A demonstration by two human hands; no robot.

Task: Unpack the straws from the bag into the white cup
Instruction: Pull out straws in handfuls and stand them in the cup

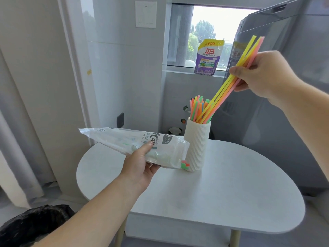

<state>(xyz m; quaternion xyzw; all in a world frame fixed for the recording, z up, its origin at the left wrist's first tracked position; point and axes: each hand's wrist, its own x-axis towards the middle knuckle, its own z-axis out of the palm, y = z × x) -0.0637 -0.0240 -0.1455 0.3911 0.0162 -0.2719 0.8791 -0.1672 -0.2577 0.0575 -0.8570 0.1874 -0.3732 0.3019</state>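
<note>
Two hands busy, straws mid-transfer into cup.
Right hand (pixel 261 75) pinched on yellow, orange, pink straws (pixel 236 75), lower ends inside ribbed white cup (pixel 196 145) among other straws (pixel 197 109); left hand (pixel 140 166) clamped under plastic bag (pixel 135 141), mouth beside cup base, few green and red straw ends (pixel 185 165) poking out; cup upright on white table (pixel 231 193).

Both hands (pixel 140 168) and forearms are bare, no sleeves or jewellery.
</note>
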